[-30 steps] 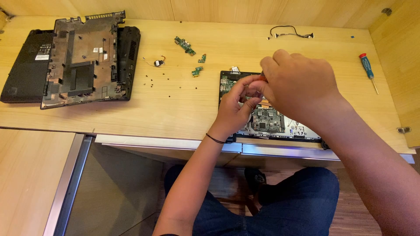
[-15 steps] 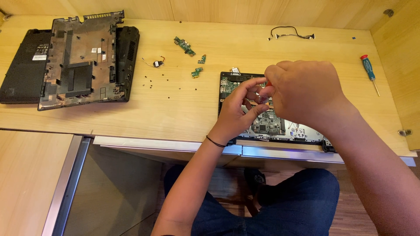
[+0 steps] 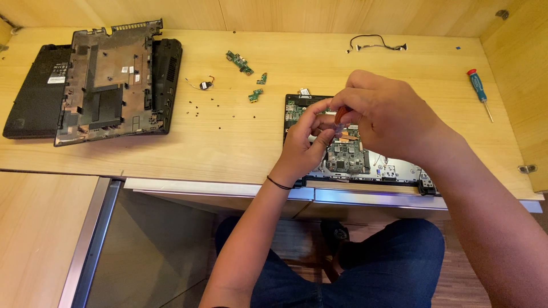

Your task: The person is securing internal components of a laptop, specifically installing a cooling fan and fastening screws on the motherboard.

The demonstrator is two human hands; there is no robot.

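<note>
Hands meet over the motherboard (image 3: 348, 157): right hand (image 3: 388, 117) pinching an orange-handled screwdriver (image 3: 340, 116), left hand (image 3: 305, 142) steadying its tip; seemingly unscrewing, needing a steady, upright turn.

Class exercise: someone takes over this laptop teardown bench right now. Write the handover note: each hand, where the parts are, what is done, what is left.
Left hand: fingertips pinched over the circuit board, steadying; contents hidden.
Right hand: grips an orange-handled tool, tip pointing down at the board.
Parts: opened laptop base at the desk's front edge; removed bottom cover far left; small green boards, coin cell with leads and loose screws mid-desk; cable at back; spare screwdriver right.
Done: cover and small boards off.
Left: main board apparently not yet out of the base.
</note>
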